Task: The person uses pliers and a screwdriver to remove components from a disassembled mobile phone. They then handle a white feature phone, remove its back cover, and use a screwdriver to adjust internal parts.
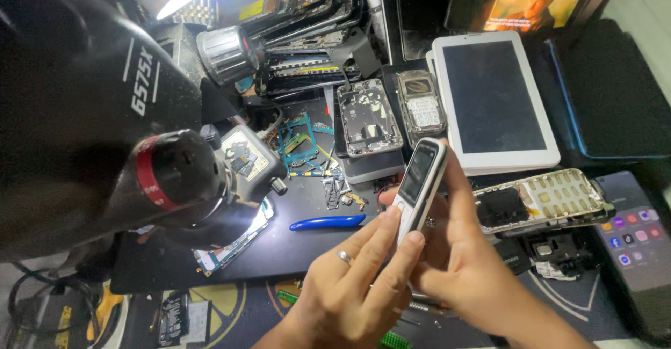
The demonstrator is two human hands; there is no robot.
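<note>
A person's two bare hands hold a small white-edged keypad phone (421,181) upright above a crowded repair bench, its dark screen turned toward the wearer's face, as one holds a thing to inspect it. The left hand (349,279), a ring on one finger, pinches the phone's lower end between fingertips, while the right hand (458,258) cups behind it, one finger stretched up along the phone's right edge to steady it; both hands are closed on the phone, neither is free. Just beneath the phone, on a dark work mat (293,251), lies a blue pry tool (327,222), near enough to grab. To the left a large black microscope body (91,111) leans over a lit circuit board (234,241), positioned so the work sits under its lens. Behind the phone rest an opened phone shell (368,117) with its insides showing, an old keypad handset (421,104) and a white tablet (494,101) lying flat, screen dark. To the right lie a bare keypad frame (552,199) and a lit smartphone (636,234) showing app icons. Stacked phone frames (307,34) crowd the far edge.
</note>
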